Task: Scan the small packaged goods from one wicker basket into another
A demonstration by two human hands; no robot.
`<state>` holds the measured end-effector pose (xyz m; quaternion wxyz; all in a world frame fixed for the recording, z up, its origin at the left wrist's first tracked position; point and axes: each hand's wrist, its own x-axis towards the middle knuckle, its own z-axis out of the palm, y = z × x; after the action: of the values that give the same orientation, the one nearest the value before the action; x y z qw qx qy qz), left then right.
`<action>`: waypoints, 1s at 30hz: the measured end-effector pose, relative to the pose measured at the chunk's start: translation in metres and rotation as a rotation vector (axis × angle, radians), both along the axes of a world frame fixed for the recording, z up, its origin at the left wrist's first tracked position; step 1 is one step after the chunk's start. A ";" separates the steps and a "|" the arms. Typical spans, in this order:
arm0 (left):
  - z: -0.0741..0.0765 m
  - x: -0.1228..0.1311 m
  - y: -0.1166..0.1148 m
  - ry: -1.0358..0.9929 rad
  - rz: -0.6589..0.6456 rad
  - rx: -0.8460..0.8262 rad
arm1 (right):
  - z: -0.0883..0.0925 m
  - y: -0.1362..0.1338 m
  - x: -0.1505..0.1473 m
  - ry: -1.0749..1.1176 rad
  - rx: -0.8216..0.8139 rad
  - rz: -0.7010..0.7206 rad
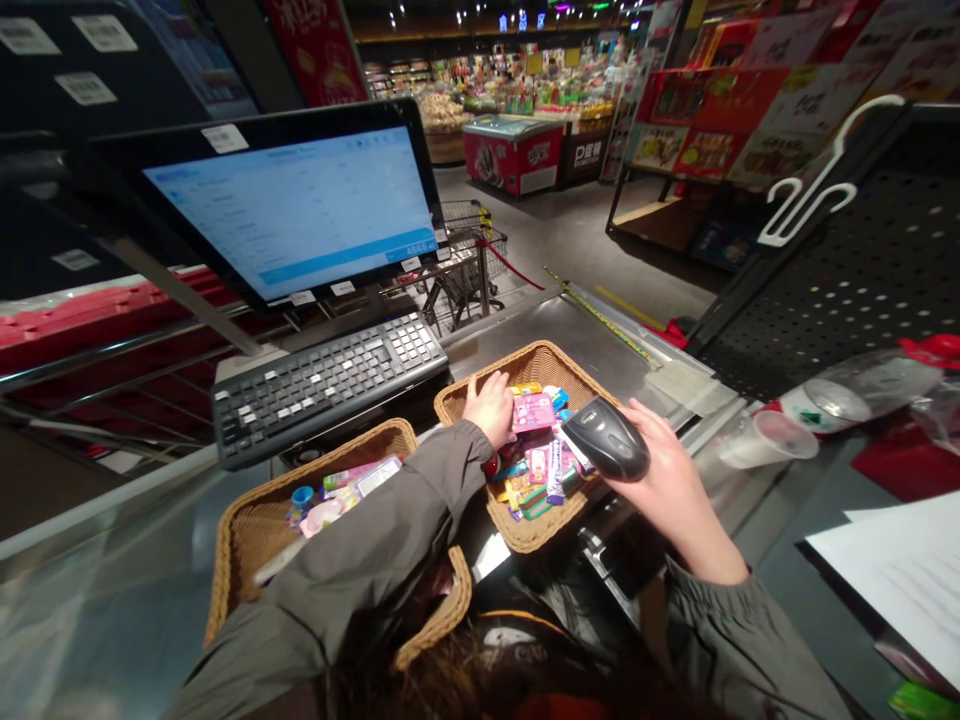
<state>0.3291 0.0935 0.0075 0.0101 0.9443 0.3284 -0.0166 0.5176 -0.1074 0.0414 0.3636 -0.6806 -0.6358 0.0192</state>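
Observation:
My right hand [664,470] grips a dark handheld barcode scanner [607,437], its head pointing over the right wicker basket [559,361]. My left hand [491,405] reaches into that basket, fingers curled on a pink packet [534,411] that lies on top of several small colourful sweet packs [544,472]. A second wicker basket [240,525] stands at the left under my left sleeve, with a few small packs [352,482] inside.
A checkout screen [296,205] and keyboard [326,380] stand behind the baskets. A plastic cup [769,438] and a wrapped item [855,390] lie at the right, white paper [900,580] nearer. Shopping trolleys [465,265] and shop shelves fill the background.

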 end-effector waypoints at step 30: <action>0.116 -0.310 -0.093 -0.271 0.402 0.784 | 0.094 0.034 -0.184 -0.279 0.154 0.573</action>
<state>0.0189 0.0009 0.1233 -0.3023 0.7880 0.4823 0.2347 0.3338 -0.0735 0.1358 0.3031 -0.4404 -0.8448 -0.0210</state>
